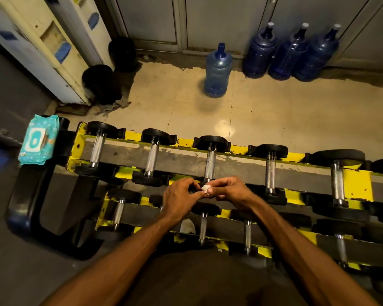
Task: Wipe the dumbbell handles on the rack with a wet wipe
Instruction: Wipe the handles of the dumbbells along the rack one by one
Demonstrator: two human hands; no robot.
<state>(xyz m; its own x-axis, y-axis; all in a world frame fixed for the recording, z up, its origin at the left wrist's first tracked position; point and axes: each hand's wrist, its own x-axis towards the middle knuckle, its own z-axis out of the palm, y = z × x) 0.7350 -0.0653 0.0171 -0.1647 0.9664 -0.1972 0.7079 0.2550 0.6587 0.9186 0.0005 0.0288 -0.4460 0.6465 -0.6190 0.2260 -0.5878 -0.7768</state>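
Over the near edge of the upper tier of the yellow rack (358, 184), we find the left hand (181, 195) and the right hand (232, 192) brought together, fingers curled, both pinching a small white wad of wet wipe (205, 188) between their fingertips. The wad sits just at the near end of the third dumbbell handle (210, 164), counted from the rack's left end; we cannot tell whether it touches the metal. Both bare forearms reach in across the lower tier.

On the upper tier we count five dumbbells lying crosswise, each with a knurled steel handle between black heads. Left of the hands lie the first handle (97, 149) and the second handle (152, 157); to the right, the fourth handle (270, 173) and the fifth handle (338, 182). Smaller dumbbells (202, 228) lie the same way on the lower tier. At the rack's left end a turquoise pack of wet wipes (39, 140) rests on the black frame. Beyond the rack, on the tiled floor (296, 120), a pale blue water jug (217, 71) stands alone, with three dark blue jugs (290, 56) in a row against the wall.
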